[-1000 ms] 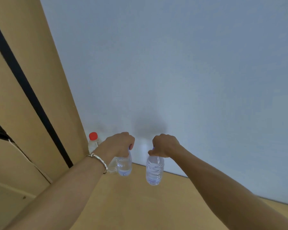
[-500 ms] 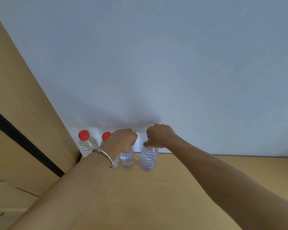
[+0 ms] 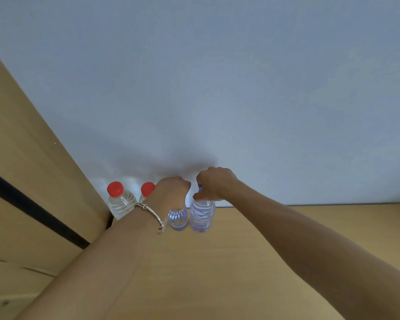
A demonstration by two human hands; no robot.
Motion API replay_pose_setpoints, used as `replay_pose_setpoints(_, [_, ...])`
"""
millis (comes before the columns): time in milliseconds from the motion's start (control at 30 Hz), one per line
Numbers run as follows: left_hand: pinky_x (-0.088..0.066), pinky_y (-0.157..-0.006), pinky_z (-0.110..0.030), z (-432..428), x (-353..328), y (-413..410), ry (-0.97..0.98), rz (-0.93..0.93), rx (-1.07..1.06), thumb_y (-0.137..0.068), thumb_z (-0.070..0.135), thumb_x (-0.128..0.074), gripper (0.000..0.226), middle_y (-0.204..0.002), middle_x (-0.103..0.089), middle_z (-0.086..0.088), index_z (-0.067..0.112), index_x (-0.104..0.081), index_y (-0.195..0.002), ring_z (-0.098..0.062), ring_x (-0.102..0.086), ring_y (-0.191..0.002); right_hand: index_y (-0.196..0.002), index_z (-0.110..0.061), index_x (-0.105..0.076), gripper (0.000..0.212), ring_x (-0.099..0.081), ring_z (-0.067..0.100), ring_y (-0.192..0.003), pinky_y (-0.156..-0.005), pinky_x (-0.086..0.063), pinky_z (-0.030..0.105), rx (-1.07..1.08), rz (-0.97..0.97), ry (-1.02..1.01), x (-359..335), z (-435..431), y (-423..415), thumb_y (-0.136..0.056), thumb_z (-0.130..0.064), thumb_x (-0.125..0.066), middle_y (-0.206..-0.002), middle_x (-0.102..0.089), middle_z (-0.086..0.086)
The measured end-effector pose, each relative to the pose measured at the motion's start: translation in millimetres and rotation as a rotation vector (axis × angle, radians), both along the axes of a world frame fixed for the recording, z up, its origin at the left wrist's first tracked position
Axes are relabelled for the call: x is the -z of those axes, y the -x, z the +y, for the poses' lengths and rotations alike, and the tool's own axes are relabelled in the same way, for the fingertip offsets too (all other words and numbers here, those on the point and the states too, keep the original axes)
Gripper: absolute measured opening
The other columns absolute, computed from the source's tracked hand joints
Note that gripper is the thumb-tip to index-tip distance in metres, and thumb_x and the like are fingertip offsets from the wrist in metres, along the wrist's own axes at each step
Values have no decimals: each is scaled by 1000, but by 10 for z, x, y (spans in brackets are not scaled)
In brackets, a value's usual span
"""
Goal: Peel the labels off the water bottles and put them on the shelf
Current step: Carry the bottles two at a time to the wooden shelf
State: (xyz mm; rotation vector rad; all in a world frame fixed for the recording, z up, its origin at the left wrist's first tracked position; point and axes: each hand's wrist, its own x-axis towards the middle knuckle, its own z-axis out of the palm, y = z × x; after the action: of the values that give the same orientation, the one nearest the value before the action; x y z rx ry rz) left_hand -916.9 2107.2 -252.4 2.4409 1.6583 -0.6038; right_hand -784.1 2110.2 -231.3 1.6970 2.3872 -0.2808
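Left bottle [image 3: 178, 218] and right bottle [image 3: 202, 215] have tops mostly hidden inside curled grips of left hand [image 3: 172, 190] and right hand [image 3: 214, 184].

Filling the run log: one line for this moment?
left hand: grips left bottle | right hand: grips right bottle | both upright on shelf | red-capped bottles: leftmost

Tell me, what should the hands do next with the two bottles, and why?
Probably let go. The left hand and right hand each hold a bottle's top, and the left bottle and right bottle seem to stand on the shelf beside the red-capped bottles.
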Motion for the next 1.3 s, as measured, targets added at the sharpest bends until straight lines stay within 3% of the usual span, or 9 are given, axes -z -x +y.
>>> replay_pose_setpoints(167, [-42,-70,-29,8,-69,-54,-33,54,18,-80,27,-69,48,-114,-58,-5,13,-50,-122,-23,-60,-103,-110,-16,-65,41,-54,21,-84,-70,-40,28,26,-9,105,-48,12,-9,-85,-48,-61,-107,-64,4])
replay_pose_setpoints(433, [-45,-81,-31,125,-500,-182,-185,-44,61,-90,23,-48,27,-116,-63,-8,15,-61,-113,-28,-60,-107,-121,-15,-61,46,-55,22,-110,-77,-38,29,56,58,162,-368,11,-226,-96,-50,-46,-120,-62,5])
replay_pose_setpoints(600, [-45,-71,-30,137,-793,-480,-359,-259,169,-91,32,-42,29,-93,-68,-7,19,-67,-97,-30,-62,-86,-102,-20,-62,35,-50,21,-90,-74,-39,31,146,94,66,-543,-36,-581,-96,-49,-42,-98,-55,2])
replay_pose_setpoints(700, [-44,-67,-30,144,-887,-744,-396,-365,238,-93,34,-41,27,-90,-69,-5,21,-64,-99,-28,-60,-78,-110,-20,-63,34,-54,22,-93,-76,-41,30,221,110,3,-635,-132,-919,-97,-45,-44,-109,-59,2])
replay_pose_setpoints(833, [-48,-71,-31,61,-959,-1197,-354,-419,297,-93,34,-43,24,-93,-69,0,25,-61,-105,-27,-63,-82,-114,-22,-62,34,-58,22,-105,-81,-44,32,320,109,-47,-726,-370,-1461,-97,-46,-44,-119,-59,1])
replay_pose_setpoints(1033, [-51,-78,-35,-284,-1146,-2143,-333,-358,436,-95,36,-39,27,-97,-68,3,28,-58,-113,-22,-64,-86,-111,-23,-62,31,-58,20,-106,-81,-45,32,465,134,-111,-896,-959,-2453,-96,-44,-45,-116,-60,-2])
replay_pose_setpoints(1200, [-47,-80,-33,-856,-1269,-3180,-351,-401,543,-96,34,-38,29,-105,-67,5,28,-55,-118,-21,-63,-92,-110,-24,-63,30,-58,20,-103,-78,-43,31,584,146,-179,-995,-1706,-3416,-95,-44,-45,-115,-60,-3])
replay_pose_setpoints(1300, [-44,-84,-33,-1355,-1235,-3863,-319,-392,639,-97,34,-36,32,-115,-64,7,28,-53,-124,-21,-61,-100,-113,-23,-62,32,-58,22,-107,-84,-46,34,660,119,-167,-968,-2274,-4034,-96,-43,-44,-117,-60,-1])
